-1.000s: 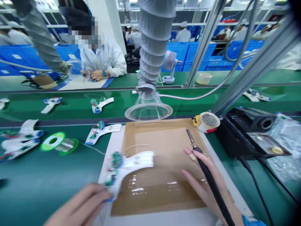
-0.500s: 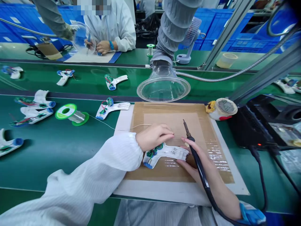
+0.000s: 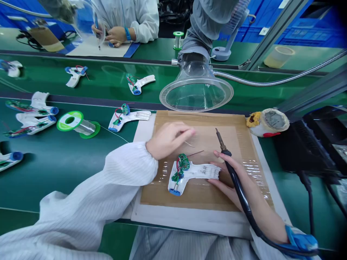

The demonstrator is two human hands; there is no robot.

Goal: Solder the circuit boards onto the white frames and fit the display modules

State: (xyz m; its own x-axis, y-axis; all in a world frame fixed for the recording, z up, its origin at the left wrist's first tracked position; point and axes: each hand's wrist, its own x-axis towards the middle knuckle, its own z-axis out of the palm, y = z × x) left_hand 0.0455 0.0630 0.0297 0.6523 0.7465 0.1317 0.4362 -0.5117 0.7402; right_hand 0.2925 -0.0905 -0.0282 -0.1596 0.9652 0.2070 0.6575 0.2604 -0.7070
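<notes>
White part (image 3: 200,171) flat on brown mat (image 3: 238,130).
Pinches wire (image 3: 189,144) in closed left hand (image 3: 168,139) just beyond part; grips iron (image 3: 227,162) in right hand (image 3: 230,189), fingertips touching part's end.

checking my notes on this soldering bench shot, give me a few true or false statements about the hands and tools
1. The right hand holds the soldering iron. True.
2. The iron's tip touches the green circuit board. False: the tip is lifted clear of the board.
3. The white part lies on the cardboard mat. True.
4. The solder spool stands on the mat. False: it lies on the green table, left of the mat.
5. The left hand pinches thin solder wire. True.
</notes>
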